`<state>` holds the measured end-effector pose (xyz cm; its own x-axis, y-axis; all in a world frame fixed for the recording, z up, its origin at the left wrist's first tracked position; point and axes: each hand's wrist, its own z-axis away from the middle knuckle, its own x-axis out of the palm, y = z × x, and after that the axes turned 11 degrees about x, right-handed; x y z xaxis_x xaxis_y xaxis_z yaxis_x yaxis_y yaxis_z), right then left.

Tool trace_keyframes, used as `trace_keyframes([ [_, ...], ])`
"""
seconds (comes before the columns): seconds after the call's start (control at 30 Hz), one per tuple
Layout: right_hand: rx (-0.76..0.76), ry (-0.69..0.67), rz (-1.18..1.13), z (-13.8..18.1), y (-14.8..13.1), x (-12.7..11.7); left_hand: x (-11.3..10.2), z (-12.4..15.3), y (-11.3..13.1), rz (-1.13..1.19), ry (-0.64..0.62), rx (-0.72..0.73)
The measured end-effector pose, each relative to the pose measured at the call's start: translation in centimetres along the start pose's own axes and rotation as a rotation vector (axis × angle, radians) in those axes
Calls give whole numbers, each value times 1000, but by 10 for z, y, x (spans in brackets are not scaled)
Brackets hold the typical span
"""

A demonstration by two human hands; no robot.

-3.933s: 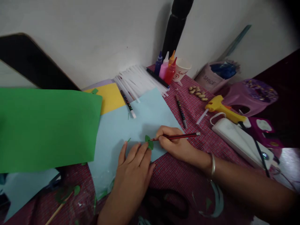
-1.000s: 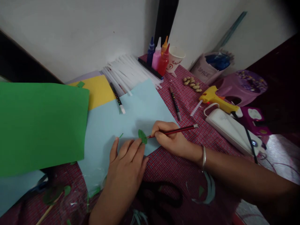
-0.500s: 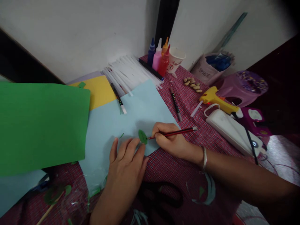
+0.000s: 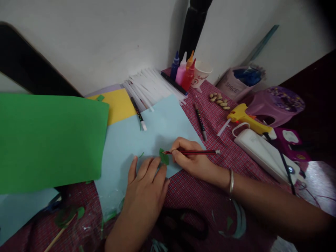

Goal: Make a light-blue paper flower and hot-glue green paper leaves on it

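A small green paper leaf lies on the light blue sheet. My left hand rests flat with its fingers spread, and its fingertips are at the leaf's lower left edge. In my right hand is a red and black pencil, pinched near its point. The pencil tip meets the upper part of the leaf. A thin green paper scrap lies above my left fingers. Black-handled scissors lie on the checked cloth below my hands, partly in shadow.
A large green sheet covers the left side. White strips, paint bottles and a paper cup stand near the wall. Peanuts, a yellow glue gun and a white power strip lie to the right.
The pencil tip has moved from the leaf's lower right edge to its upper part, and the pencil now lies more level. The whole view has shifted slightly.
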<state>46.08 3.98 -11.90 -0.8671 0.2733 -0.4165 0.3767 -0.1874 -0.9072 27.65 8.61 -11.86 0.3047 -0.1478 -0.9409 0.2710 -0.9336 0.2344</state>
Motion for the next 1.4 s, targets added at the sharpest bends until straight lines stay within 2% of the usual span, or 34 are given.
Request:
trace_keyframes([
  [0.43,-53,-7,74,-1,2,-1,0,0,1,-3,-8,-1],
  [0.73,-29,0,-64,-1,2,-1,0,2,-3,-18,-24,32],
  [1.0,-30,-38,91,-1,-1,-2,-2,0,1,10,-21,-16],
  [1.4,-24,-38,-20,0,0,-4,-2,0,0,9,-13,0],
])
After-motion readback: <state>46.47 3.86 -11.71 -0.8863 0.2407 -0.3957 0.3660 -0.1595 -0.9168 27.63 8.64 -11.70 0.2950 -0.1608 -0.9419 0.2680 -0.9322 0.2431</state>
